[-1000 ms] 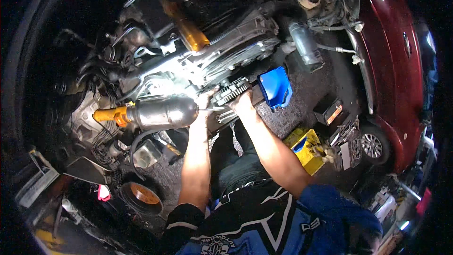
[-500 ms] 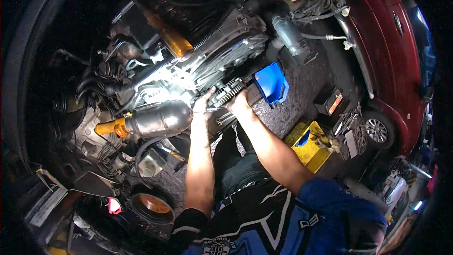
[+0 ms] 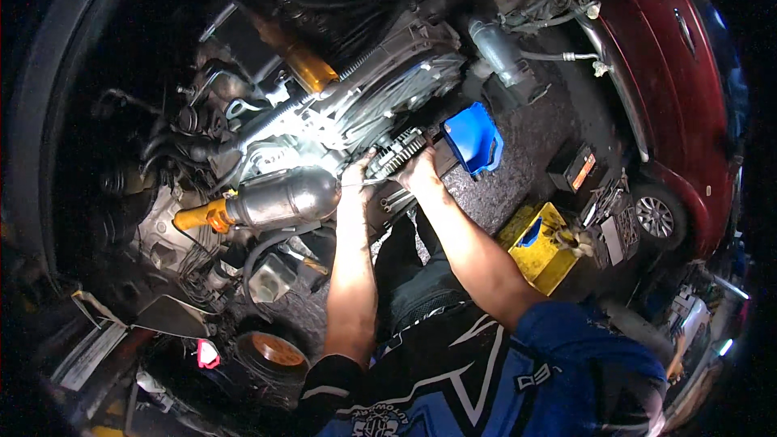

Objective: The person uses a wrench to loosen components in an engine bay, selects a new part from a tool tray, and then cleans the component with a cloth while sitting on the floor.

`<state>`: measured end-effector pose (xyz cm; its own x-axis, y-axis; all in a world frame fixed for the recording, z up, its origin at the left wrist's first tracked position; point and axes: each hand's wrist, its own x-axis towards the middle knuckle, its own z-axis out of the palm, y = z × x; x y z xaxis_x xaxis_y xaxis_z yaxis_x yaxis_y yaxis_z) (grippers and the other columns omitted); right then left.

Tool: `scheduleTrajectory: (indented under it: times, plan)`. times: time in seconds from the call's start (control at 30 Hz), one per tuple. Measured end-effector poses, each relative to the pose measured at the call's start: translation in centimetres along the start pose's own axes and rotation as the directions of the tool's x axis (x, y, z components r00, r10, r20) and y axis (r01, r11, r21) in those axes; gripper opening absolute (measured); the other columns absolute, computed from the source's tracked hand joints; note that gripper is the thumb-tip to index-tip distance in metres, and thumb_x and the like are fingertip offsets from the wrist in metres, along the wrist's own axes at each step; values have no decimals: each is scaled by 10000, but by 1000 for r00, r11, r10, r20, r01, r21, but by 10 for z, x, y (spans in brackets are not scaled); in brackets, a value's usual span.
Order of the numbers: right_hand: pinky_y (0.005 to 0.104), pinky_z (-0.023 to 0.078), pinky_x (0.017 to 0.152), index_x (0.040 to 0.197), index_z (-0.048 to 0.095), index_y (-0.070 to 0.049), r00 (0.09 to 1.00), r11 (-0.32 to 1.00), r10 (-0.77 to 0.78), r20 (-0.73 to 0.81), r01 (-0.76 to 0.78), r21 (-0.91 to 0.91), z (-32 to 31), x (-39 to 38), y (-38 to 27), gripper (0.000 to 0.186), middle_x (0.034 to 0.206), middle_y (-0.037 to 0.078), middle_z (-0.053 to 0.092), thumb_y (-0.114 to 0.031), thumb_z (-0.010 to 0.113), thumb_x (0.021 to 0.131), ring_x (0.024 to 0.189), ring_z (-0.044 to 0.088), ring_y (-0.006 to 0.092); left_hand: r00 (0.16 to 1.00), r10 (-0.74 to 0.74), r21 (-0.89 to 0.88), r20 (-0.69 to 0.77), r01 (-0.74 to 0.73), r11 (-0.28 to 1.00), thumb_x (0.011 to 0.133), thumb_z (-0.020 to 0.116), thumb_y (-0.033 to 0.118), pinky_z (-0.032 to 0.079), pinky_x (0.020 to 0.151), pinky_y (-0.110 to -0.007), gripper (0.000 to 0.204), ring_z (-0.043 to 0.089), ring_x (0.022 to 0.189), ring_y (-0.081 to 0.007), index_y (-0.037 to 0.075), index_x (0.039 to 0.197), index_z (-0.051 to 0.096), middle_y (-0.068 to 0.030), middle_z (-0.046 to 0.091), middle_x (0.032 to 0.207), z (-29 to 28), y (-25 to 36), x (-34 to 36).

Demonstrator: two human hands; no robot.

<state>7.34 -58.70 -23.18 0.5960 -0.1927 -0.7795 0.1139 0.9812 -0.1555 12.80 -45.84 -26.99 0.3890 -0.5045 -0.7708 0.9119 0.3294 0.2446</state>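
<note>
Both my hands hold a dark finned metal part (image 3: 396, 155), whose exact kind I cannot make out, in front of the engine's lower side. My left hand (image 3: 357, 176) grips its left end, thumb upward. My right hand (image 3: 416, 171) is closed round its right end. Brightly lit engine parts (image 3: 283, 146) lie just beyond my left hand. A large grey metal canister (image 3: 287, 196) with a yellow-orange end (image 3: 198, 215) sits directly left of that hand. Just right of the finned part is a blue plastic tray (image 3: 469, 139). Some wrenches (image 3: 395, 198) lie below my hands.
A yellow bin (image 3: 541, 255) stands on the floor to the right, beside a dark battery (image 3: 573, 168) and a tool case (image 3: 611, 222). A red car (image 3: 664, 73) is farther right. An amber-handled tool (image 3: 303, 65) lies across the engine. A round dark reel (image 3: 271, 354) is lower left.
The whole view has shifted slightly, so things appear a little farther right. Both hands keep their grip on the finned metal part, with little visible movement of their own.
</note>
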Motion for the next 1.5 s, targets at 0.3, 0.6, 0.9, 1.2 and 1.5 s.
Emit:
scheduleTrajectory:
  times: [0.3,0.6,0.9,1.2,1.5]
  plan:
    - [752,272,940,1270,543,-221,998,1000,0,-60,-2,-20,-1,-4,-6,609,1270,64,574,-631,289,899,1182,515,325,999,-42,-7,34,42,999,898,614,145,539,794,-407,214,651,870,-255,31,1078,632,-119,668,998,6,1,2]
    - [754,243,953,1269,540,-229,1000,1000,16,-26,-17,-22,-4,-2,-4,629,1269,68,571,-672,310,886,1183,509,343,997,-74,-63,23,75,995,925,600,167,567,717,-421,178,665,800,-269,17,1020,607,-145,670,926,13,4,-7]
    - [770,235,939,1194,582,-214,999,998,46,-12,-45,38,-12,5,-8,581,1211,76,598,-650,358,883,1158,519,351,999,-3,9,-32,3,1000,916,515,113,483,927,-444,300,613,1005,-259,35,1192,601,-121,636,1115,19,-1,-12]
    - [731,280,950,1221,569,-232,999,999,29,-36,-29,16,-19,6,-10,578,1262,66,573,-655,379,876,1160,515,334,1000,-11,35,-7,11,999,903,636,231,523,632,-378,184,655,727,-234,72,988,603,-96,674,838,25,1,-12]
    - [715,347,909,1232,560,-229,999,1000,-7,-45,6,-19,-13,8,-3,586,1231,63,582,-657,357,885,1147,526,328,999,-32,-96,39,36,995,905,625,201,555,685,-408,212,660,804,-263,43,1044,598,-131,661,949,5,1,-1]
